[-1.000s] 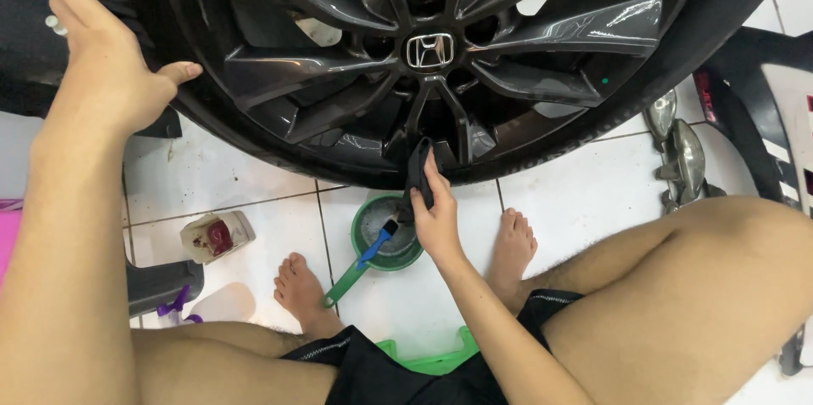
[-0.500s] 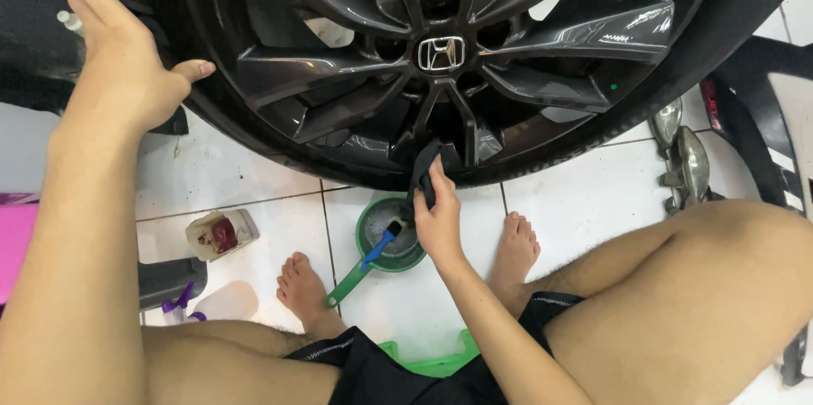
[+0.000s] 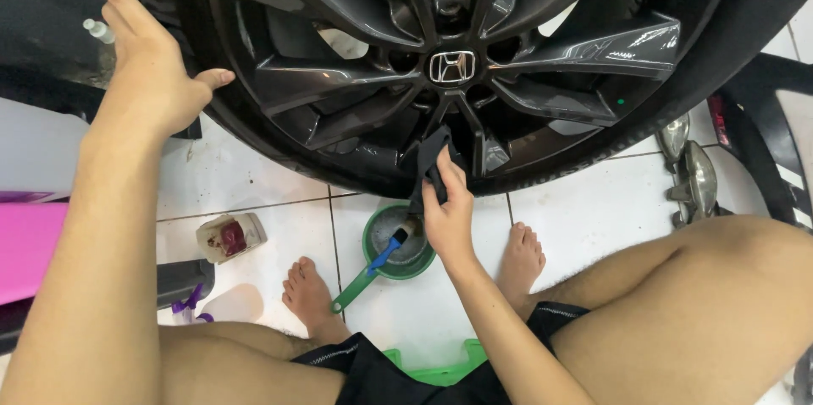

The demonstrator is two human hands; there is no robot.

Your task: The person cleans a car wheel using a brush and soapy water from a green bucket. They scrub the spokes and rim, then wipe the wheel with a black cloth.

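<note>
A large dark alloy wheel [image 3: 449,66] with its black tyre [image 3: 720,49] fills the upper view. My right hand [image 3: 447,214] grips a dark cloth [image 3: 430,164] and presses it against a lower spoke near the hub. My left hand [image 3: 152,75] rests flat with fingers spread on the tyre's left side. Just below my right hand sits a green pan [image 3: 398,248] with a blue-handled brush [image 3: 391,248] lying in it. My bare feet and legs frame the pan on the white tiled floor [image 3: 254,193].
A small jar [image 3: 230,237] lies on the tiles at left, beside a pink object [image 3: 30,248] and a purple-nozzled spray bottle [image 3: 188,303]. Chrome parts [image 3: 690,172] and a black car panel [image 3: 762,143] lie at right. I sit on a green stool [image 3: 440,371].
The view has shifted slightly downward on the wheel. My right hand has kept the cloth on the lower spoke, moving a little upward. My left hand stays on the tyre.
</note>
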